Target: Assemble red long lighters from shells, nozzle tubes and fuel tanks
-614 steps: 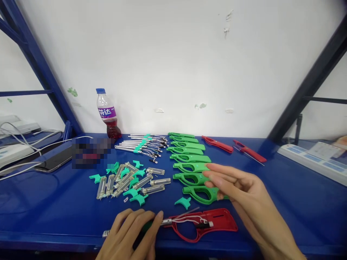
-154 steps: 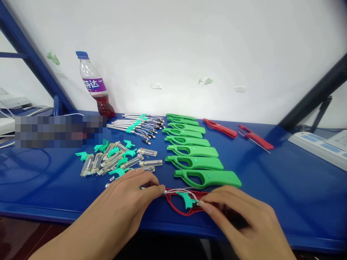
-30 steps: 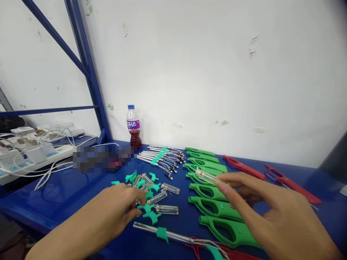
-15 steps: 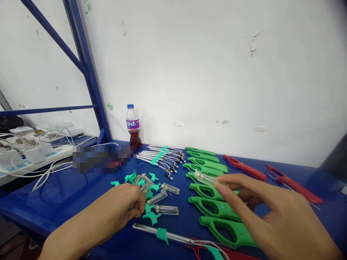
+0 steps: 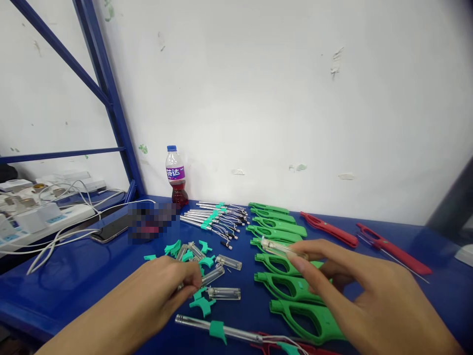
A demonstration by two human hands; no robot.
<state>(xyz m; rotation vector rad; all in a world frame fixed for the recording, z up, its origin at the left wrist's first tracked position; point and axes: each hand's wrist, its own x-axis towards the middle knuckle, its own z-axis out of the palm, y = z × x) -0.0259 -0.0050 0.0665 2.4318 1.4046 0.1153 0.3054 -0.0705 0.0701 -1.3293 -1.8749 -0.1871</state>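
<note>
Between thumb and fingertips, my right hand (image 5: 365, 286) pinches a clear lighter tank (image 5: 275, 246), raised over a row of green lighter shells (image 5: 295, 291). My left hand (image 5: 168, 283) is closed, its fingers curled at the near-left side of a loose pile. Whatever its fingertips may hold is hidden. Teal triggers (image 5: 203, 306) and more clear lighter tanks (image 5: 224, 294) make up that pile. Closer to me lies a metal lighter tube (image 5: 195, 323) with a teal trigger on it and white wires trailing over a red shell (image 5: 266, 346).
Metal tubes with wires (image 5: 197, 218) lie in a bundle behind the pile. Two red lighter shells (image 5: 328, 230) rest at the right. A drink bottle (image 5: 179, 190) stands by the wall. A phone (image 5: 113, 228), cables and a power strip (image 5: 70, 217) occupy the left.
The view has shifted slightly to the right. My left hand has lifted a little off the pile, fingers still curled. My right hand keeps the clear tank in its pinch.
</note>
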